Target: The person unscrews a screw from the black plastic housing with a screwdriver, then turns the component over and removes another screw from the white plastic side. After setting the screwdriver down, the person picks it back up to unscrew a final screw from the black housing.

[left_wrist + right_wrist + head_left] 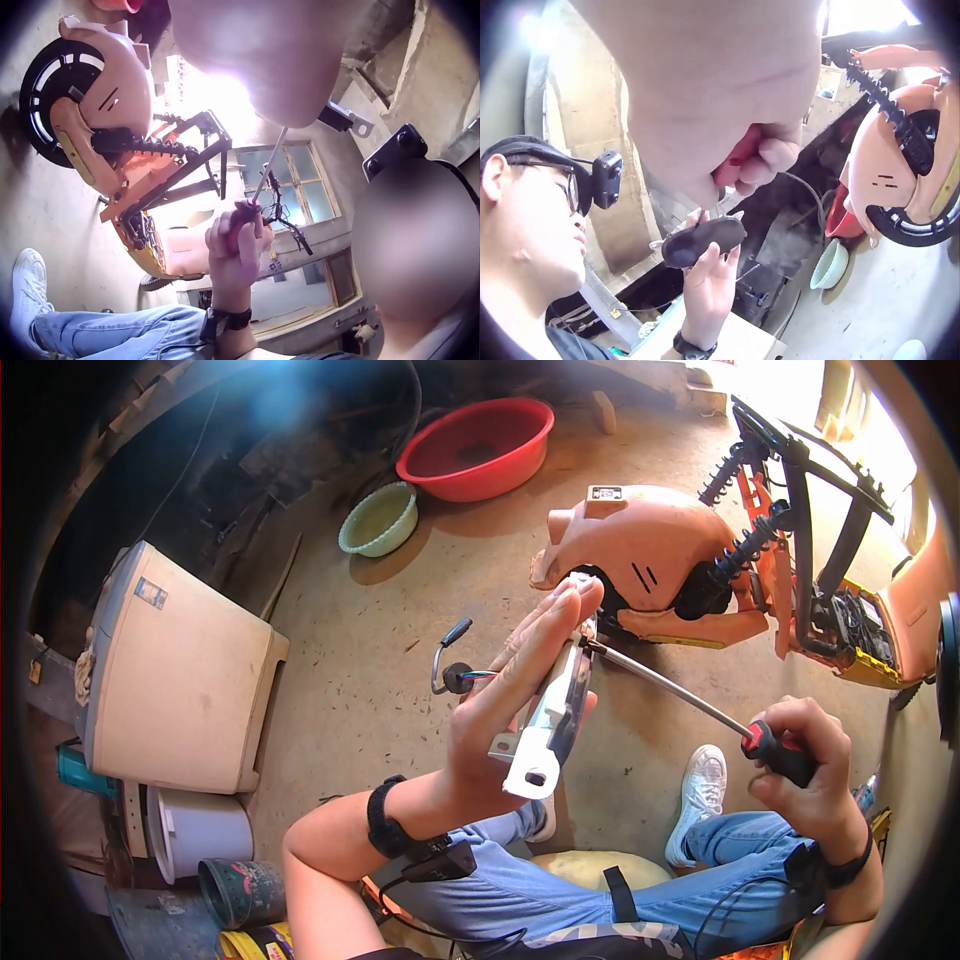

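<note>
My left hand [520,670] grips a narrow part with a white bracket [532,762] and a dark side, held tilted in front of me. In the right wrist view the part's dark oval face [703,241] shows, fingers around it. A cable with a round black plug [458,678] hangs beside the hand. My right hand [815,765] holds a screwdriver by its red and black handle [780,753]; the shaft [675,690] reaches the part's upper end, the tip at a small dark spot there. In the left wrist view the palm hides the tip.
A partly dismantled orange scooter [640,550] stands ahead to the right. A red basin [480,452] and a pale green bowl [379,520] lie on the floor beyond. At the left are a large cream box [185,670], a white bucket [205,832] and a dark pot [242,892].
</note>
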A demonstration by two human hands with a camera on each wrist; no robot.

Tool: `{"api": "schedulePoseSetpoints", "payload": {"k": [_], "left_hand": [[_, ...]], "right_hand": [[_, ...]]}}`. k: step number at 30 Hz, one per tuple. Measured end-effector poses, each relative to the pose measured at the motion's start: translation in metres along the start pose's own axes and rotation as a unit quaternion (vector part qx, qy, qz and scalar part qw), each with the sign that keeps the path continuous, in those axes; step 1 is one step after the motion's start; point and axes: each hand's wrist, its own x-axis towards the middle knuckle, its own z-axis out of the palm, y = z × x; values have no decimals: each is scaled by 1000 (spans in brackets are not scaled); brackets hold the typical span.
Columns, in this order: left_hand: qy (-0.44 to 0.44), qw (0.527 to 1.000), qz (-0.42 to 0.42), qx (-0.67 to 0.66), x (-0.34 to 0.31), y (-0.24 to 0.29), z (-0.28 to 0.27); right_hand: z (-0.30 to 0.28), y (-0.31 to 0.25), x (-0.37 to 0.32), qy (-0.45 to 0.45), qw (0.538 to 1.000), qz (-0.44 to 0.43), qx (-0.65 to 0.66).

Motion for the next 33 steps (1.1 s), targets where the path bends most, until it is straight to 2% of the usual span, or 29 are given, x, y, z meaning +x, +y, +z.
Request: {"api": "schedulePoseSetpoints", "payload": {"k": [4,6,7,8,9,10,11,13,14,15,16,17,19,23,25,26,28,32,33], "left_hand": [[5,1000,5,-15,0,0,1],[-3,1000,-4,0,0,3,0],[-3,1000,-4,1,0,4,0],[-2,1000,2,-8,-1,3,0],[-1,1000,8,-16,-1,4,0],[-1,1000,9,-15,-1,4,0],[5,1000,1,-17,-1,6,1],[12,1000,-7,-19,-2,3,-1],[-20,999,10,26,-3,-3,-6],[-53,996,28,72,-4,-8,-8],[-53,996,28,72,-5,-9,-8],[-51,996,34,67,-5,-10,-6],[-51,996,40,60,-4,-11,-4],[-56,996,39,56,-4,-8,-4],[-59,996,29,56,-4,-7,-5],[-63,996,31,58,-4,-8,-6],[-66,995,33,61,-4,-10,-7],[-56,995,49,62,-3,-12,-6],[-50,996,44,61,-2,-11,-5]], "right_hand": [[4,1,-2,38,999,-18,11],[-5,-1,-2,-24,991,72,111],[-8,-5,-1,-24,991,72,111],[-11,-8,-1,-67,951,172,248],[-13,-10,0,-109,880,266,377],[-12,-8,-1,-109,867,261,409],[-11,-8,0,-109,868,261,409],[-9,-10,1,-89,904,252,335],[-5,-8,2,-89,904,252,335],[2,-2,3,-43,978,118,164],[6,1,3,6,1000,-22,-16],[8,1,4,7,1000,-21,-16],[9,2,5,40,995,-78,-53],[0,-5,0,-18,1000,-5,2],[-6,-6,0,-105,973,133,157],[-8,-8,1,-105,973,133,157],[-10,-10,2,-156,875,279,363],[-4,-6,1,-125,886,284,343],[1,-2,1,-88,965,163,186]]}}
